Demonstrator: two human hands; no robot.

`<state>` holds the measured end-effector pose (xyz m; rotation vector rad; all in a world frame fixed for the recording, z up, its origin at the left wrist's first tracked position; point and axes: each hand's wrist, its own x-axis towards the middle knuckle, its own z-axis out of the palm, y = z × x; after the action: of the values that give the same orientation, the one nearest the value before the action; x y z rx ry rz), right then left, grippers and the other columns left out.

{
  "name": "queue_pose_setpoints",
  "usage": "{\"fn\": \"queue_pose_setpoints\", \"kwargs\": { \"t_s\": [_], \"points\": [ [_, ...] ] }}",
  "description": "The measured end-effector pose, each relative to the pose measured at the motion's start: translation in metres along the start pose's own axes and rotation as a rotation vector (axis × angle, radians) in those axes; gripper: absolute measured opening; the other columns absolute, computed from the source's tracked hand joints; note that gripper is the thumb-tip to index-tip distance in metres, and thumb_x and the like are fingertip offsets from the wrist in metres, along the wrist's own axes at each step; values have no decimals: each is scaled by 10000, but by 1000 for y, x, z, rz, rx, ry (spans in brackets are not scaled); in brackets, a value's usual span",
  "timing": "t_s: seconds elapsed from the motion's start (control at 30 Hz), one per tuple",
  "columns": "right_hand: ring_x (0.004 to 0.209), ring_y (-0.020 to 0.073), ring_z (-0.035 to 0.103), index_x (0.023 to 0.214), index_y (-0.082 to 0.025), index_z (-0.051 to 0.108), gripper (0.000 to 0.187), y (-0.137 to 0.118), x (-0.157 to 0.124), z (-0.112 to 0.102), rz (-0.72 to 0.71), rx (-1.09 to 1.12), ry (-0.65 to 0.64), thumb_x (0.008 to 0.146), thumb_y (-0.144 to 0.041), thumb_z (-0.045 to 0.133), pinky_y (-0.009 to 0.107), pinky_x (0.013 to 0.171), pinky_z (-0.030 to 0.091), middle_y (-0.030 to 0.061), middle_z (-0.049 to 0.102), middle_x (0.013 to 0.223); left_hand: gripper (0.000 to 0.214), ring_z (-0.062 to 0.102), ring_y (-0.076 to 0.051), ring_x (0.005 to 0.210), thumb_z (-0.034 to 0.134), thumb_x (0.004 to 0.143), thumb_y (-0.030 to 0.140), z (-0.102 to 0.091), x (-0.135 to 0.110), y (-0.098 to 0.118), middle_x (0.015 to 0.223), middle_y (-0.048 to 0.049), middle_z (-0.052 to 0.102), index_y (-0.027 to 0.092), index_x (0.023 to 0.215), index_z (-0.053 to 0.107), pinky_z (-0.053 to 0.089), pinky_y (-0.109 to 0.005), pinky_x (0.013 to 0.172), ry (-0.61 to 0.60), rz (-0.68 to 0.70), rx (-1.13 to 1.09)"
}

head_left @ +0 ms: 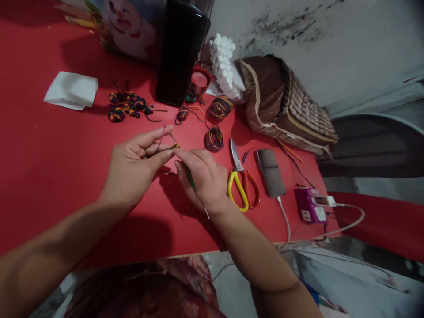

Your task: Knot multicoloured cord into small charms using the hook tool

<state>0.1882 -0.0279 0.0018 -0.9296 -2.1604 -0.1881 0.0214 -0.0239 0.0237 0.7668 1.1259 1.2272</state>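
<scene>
Your left hand pinches a small piece of yarn work at its very tips: the thumb presses from below and a finger from above, with the piece poking out just past them on the side toward your other hand. Your left index finger stands apart, raised above that pinch, and a magenta strand of yarn runs across your fingers. A thin line slants from the index fingertip down to the piece; you cannot tell here whether it is thread or metal.

Your right hand closes around a green-handled hook, thumb and index finger drawn together near its front. The handle lies under your curled fingers, and its slender metal rear end sticks out below your palm, pointing toward your wrist. Your right fingertips meet the left thumb tip or sit just beside it, so the piece lies right at the meeting of both hands; the hook's working end is too small to make out.

Beyond your fingers, on the red table, lie a dark multicolored yarn ball and a second ball behind it. The scissors rest just right of your right hand, blades pointing away from you.
</scene>
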Motion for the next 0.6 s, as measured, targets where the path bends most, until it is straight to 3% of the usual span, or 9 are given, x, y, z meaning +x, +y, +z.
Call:
{"fn": "queue_pose_setpoints", "kwargs": {
  "t_s": [0.13,0.27,0.6],
  "points": [
    [869,169,748,1268,-167,618,235,-3,-1,0,68,30,-18,1039,-132,581,280,761,606,88,799,1026,398,798,-187,892,864,794,186,1,0,-1,1016,-38,860,253,1185,829,677,-251,726,23,74,131],
    [931,168,756,1173,-165,664,167,-8,2,-6,209,172,-21,1032,-131,583,286,812,609,81,809,1038,375,800,-204,922,863,806,203,-1,1,-2,993,-44,859,241,1178,836,685,-268,742,7,112,226],
    [761,142,714,1022,-208,736,128,-10,7,-15,519,520,44,1012,-191,609,305,742,581,25,768,886,318,793,-213,878,889,775,156,0,5,10,908,-35,835,219,1085,849,675,-284,737,43,48,200]
  ]
}}
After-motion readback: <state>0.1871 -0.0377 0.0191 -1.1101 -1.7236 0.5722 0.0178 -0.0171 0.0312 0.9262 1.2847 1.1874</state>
